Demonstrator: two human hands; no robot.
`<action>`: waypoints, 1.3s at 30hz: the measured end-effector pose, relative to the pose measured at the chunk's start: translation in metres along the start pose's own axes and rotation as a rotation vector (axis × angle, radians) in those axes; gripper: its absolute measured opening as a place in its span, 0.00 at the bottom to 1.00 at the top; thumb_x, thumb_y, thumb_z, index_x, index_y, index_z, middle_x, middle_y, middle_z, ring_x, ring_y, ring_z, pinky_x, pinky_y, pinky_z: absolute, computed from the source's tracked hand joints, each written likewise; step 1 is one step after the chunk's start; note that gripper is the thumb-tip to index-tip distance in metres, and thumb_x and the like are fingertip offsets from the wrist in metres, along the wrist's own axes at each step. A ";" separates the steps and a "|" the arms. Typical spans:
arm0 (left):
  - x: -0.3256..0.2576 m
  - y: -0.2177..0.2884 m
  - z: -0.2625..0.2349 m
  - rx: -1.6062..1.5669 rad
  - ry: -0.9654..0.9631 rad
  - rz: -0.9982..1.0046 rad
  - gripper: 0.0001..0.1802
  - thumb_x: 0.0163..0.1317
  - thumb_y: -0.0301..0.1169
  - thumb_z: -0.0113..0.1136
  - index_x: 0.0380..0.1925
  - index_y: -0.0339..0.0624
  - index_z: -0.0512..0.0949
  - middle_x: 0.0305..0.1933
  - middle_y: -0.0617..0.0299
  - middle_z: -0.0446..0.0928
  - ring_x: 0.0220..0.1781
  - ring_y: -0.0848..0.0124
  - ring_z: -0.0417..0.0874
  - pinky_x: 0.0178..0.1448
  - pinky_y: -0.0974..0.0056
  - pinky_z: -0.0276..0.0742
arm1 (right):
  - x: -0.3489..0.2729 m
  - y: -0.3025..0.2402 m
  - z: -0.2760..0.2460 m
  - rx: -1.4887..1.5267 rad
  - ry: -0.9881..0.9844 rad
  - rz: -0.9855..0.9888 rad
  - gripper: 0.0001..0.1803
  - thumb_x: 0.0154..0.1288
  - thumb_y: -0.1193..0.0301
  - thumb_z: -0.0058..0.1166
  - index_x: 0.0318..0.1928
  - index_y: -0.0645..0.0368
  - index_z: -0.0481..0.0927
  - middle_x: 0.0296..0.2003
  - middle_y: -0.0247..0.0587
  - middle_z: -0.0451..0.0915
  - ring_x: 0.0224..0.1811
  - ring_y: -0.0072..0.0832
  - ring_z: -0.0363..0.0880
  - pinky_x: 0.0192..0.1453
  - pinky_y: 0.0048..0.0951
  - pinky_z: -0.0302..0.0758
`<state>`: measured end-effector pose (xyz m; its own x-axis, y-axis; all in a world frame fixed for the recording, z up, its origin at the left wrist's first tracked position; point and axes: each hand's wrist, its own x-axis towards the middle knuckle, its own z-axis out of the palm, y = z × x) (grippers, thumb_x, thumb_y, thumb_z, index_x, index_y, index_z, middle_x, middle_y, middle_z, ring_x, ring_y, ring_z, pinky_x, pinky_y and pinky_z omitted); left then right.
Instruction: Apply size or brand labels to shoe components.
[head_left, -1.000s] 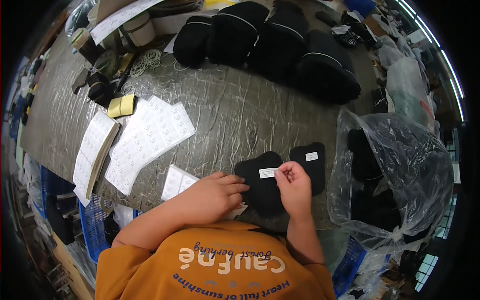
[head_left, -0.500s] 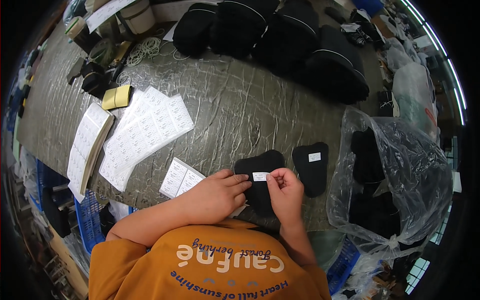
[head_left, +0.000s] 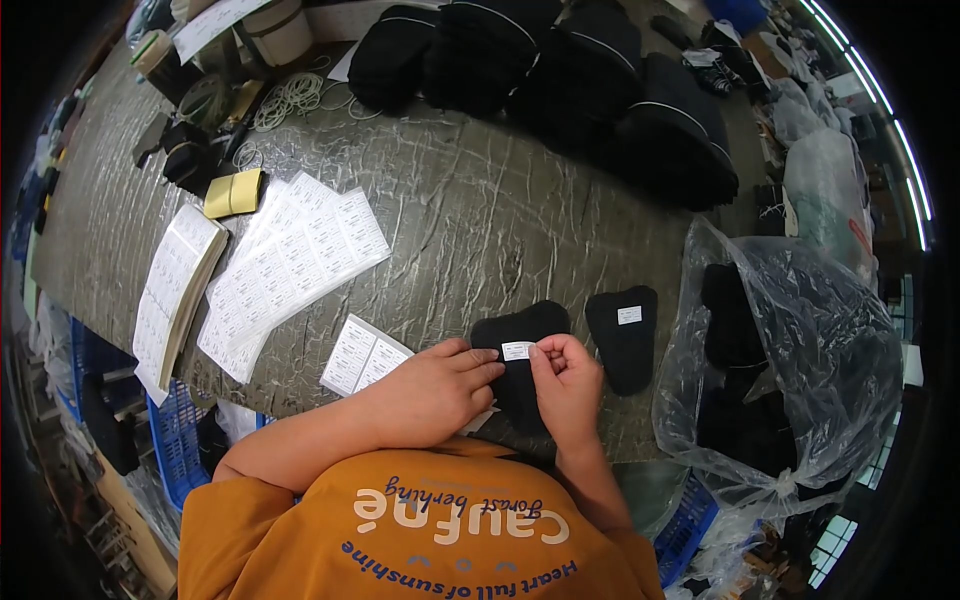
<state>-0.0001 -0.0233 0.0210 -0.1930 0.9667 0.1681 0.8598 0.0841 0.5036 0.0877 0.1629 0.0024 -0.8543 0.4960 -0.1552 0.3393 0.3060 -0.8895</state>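
Sheets of white labels point(head_left: 290, 262) lie fanned on the left of your tabletop point(head_left: 480, 210), a smaller label sheet point(head_left: 364, 355) just beside your left hand point(head_left: 432, 393). That hand's grip pinches the left end of a small white sticker point(head_left: 517, 350), and your right hand point(head_left: 568, 385) pinches its right end; the sticker's long axis runs left to right. It sits over a black insole point(head_left: 522, 350) whose long axis runs away from you, tilted slightly right. Just right lies a second black insole point(head_left: 624, 335), already stickered. Farther right stands a clear plastic bag point(head_left: 790, 380) of black pieces. The tabletop is grey, wrinkled sheeting in a cluttered workshop.
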 end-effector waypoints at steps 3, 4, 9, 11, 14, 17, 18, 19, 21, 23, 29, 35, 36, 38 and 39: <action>0.003 0.000 -0.002 -0.017 -0.011 -0.012 0.10 0.57 0.32 0.56 0.29 0.36 0.80 0.58 0.51 0.76 0.61 0.58 0.75 0.65 0.55 0.68 | 0.000 0.003 0.001 0.004 0.011 -0.006 0.03 0.61 0.77 0.59 0.33 0.64 0.79 0.23 0.33 0.79 0.22 0.14 0.73 0.27 0.20 0.70; 0.004 0.000 -0.002 -0.035 -0.002 -0.015 0.10 0.57 0.32 0.55 0.29 0.36 0.80 0.60 0.51 0.74 0.61 0.58 0.74 0.65 0.55 0.67 | 0.001 0.004 0.001 -0.018 0.022 -0.018 0.03 0.62 0.77 0.59 0.32 0.63 0.79 0.23 0.33 0.79 0.22 0.14 0.73 0.27 0.20 0.71; 0.005 -0.002 0.004 0.018 -0.076 -0.022 0.11 0.57 0.33 0.54 0.31 0.38 0.81 0.65 0.51 0.70 0.63 0.61 0.73 0.66 0.54 0.63 | 0.001 0.005 0.003 -0.027 0.047 -0.051 0.05 0.60 0.77 0.61 0.35 0.63 0.78 0.23 0.33 0.79 0.22 0.15 0.73 0.28 0.21 0.72; 0.005 -0.001 0.005 0.049 -0.100 -0.027 0.12 0.57 0.34 0.53 0.34 0.39 0.82 0.66 0.51 0.70 0.64 0.63 0.72 0.68 0.53 0.60 | 0.000 0.007 0.005 0.084 0.109 -0.032 0.09 0.59 0.78 0.62 0.39 0.64 0.75 0.23 0.35 0.79 0.22 0.16 0.73 0.29 0.21 0.73; 0.006 0.001 0.003 0.076 -0.135 -0.041 0.14 0.58 0.34 0.52 0.37 0.40 0.82 0.67 0.52 0.69 0.64 0.64 0.72 0.69 0.52 0.59 | 0.002 0.012 0.009 0.113 0.132 -0.019 0.13 0.58 0.77 0.64 0.40 0.63 0.73 0.23 0.36 0.79 0.23 0.16 0.75 0.29 0.22 0.73; 0.010 0.003 0.002 0.115 -0.159 -0.041 0.13 0.59 0.35 0.53 0.37 0.41 0.82 0.67 0.53 0.69 0.64 0.65 0.72 0.69 0.51 0.59 | 0.003 0.011 0.007 0.014 0.148 0.014 0.13 0.56 0.77 0.64 0.39 0.63 0.74 0.22 0.36 0.79 0.23 0.20 0.77 0.30 0.24 0.74; 0.012 0.004 0.003 0.117 -0.161 -0.032 0.13 0.59 0.35 0.53 0.37 0.41 0.82 0.67 0.53 0.69 0.64 0.65 0.72 0.69 0.51 0.59 | 0.004 0.011 0.005 0.016 0.157 0.015 0.13 0.56 0.77 0.64 0.39 0.63 0.74 0.22 0.36 0.79 0.23 0.20 0.77 0.30 0.24 0.74; 0.011 0.003 0.002 0.120 -0.161 -0.037 0.13 0.59 0.35 0.53 0.37 0.41 0.82 0.67 0.53 0.69 0.64 0.65 0.72 0.69 0.51 0.60 | 0.006 0.010 0.005 -0.125 0.166 -0.031 0.13 0.56 0.77 0.65 0.39 0.63 0.74 0.21 0.35 0.77 0.22 0.23 0.77 0.29 0.26 0.75; 0.012 0.003 0.003 0.124 -0.162 -0.037 0.13 0.60 0.36 0.53 0.36 0.40 0.82 0.67 0.53 0.70 0.63 0.65 0.73 0.69 0.50 0.60 | 0.007 0.005 0.004 -0.264 0.178 -0.078 0.14 0.55 0.77 0.65 0.39 0.63 0.74 0.19 0.35 0.76 0.21 0.26 0.77 0.29 0.28 0.75; 0.013 0.002 0.004 0.122 -0.137 -0.051 0.13 0.60 0.36 0.53 0.35 0.40 0.83 0.66 0.51 0.70 0.61 0.64 0.74 0.68 0.51 0.60 | 0.008 -0.001 0.003 -0.317 0.129 -0.057 0.14 0.54 0.79 0.64 0.40 0.63 0.74 0.23 0.37 0.76 0.22 0.31 0.77 0.29 0.29 0.75; 0.028 0.004 -0.006 0.122 -0.132 -0.030 0.13 0.59 0.36 0.53 0.31 0.41 0.83 0.63 0.50 0.73 0.49 0.64 0.78 0.62 0.57 0.65 | 0.009 0.015 -0.007 -0.087 0.178 -0.123 0.13 0.54 0.81 0.63 0.41 0.66 0.76 0.34 0.42 0.74 0.25 0.27 0.73 0.31 0.26 0.74; 0.037 -0.001 0.011 0.216 -0.108 -0.036 0.11 0.53 0.35 0.54 0.26 0.44 0.83 0.64 0.54 0.73 0.44 0.69 0.76 0.56 0.61 0.66 | 0.017 0.032 -0.004 -0.093 0.200 -0.137 0.11 0.55 0.80 0.64 0.38 0.66 0.77 0.28 0.39 0.76 0.23 0.24 0.72 0.30 0.25 0.73; 0.037 -0.002 0.008 0.221 -0.106 -0.031 0.11 0.53 0.35 0.54 0.26 0.44 0.83 0.64 0.54 0.73 0.44 0.69 0.76 0.56 0.61 0.66 | 0.018 0.037 -0.006 -0.059 0.191 -0.124 0.10 0.55 0.80 0.64 0.37 0.66 0.77 0.26 0.38 0.76 0.23 0.22 0.72 0.30 0.25 0.72; 0.032 -0.008 -0.004 0.050 -0.171 -0.034 0.10 0.55 0.33 0.56 0.30 0.41 0.83 0.64 0.55 0.73 0.49 0.64 0.76 0.58 0.58 0.67 | 0.016 0.026 -0.009 -0.026 0.152 -0.081 0.09 0.57 0.79 0.63 0.37 0.65 0.76 0.24 0.37 0.75 0.24 0.19 0.71 0.29 0.24 0.71; 0.028 -0.011 -0.005 0.054 -0.171 -0.031 0.10 0.55 0.33 0.56 0.30 0.41 0.83 0.64 0.55 0.73 0.49 0.64 0.76 0.58 0.58 0.67 | 0.016 0.021 -0.012 0.003 0.110 -0.035 0.09 0.58 0.79 0.62 0.36 0.65 0.74 0.23 0.35 0.75 0.25 0.17 0.71 0.29 0.23 0.69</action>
<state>-0.0174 0.0017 0.0247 -0.1404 0.9901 0.0045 0.8799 0.1227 0.4590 0.0859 0.1869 -0.0142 -0.8171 0.5715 -0.0762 0.3088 0.3223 -0.8948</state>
